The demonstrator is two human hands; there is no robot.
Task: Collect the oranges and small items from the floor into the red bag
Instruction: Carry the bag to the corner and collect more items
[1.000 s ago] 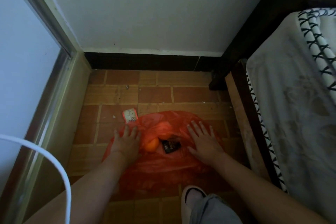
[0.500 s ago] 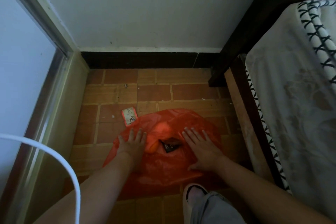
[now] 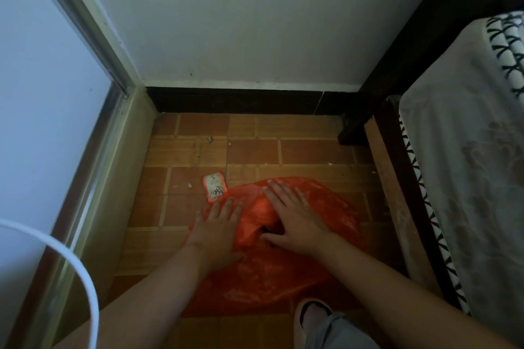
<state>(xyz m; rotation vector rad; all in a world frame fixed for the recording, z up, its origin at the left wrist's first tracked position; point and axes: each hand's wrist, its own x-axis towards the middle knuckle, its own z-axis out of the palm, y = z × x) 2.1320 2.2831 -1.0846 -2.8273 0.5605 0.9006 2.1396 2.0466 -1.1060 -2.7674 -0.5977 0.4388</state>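
The red plastic bag (image 3: 283,272) lies crumpled on the tiled floor. My left hand (image 3: 217,231) rests flat on its left edge, fingers spread. My right hand (image 3: 295,219) lies flat over the bag's middle, fingers apart, covering its dark opening. A bulge of red plastic (image 3: 256,219) rises between the hands; the orange and the dark packet are hidden. A small printed card with a red border (image 3: 215,187) lies on the tiles just beyond the bag's upper left corner, a little past my left fingertips.
A bed with a pale patterned cover (image 3: 465,178) and dark wooden frame (image 3: 397,88) runs along the right. A door frame (image 3: 113,150) bounds the left. A white curved cable (image 3: 71,263) crosses the lower left. My slippered foot (image 3: 313,317) stands below the bag. Crumbs dot the tiles.
Both hands have slid inward over the bag, the right one towards the left across the opening. The orange and the dark packet, visible before, are now covered by plastic and my right hand.
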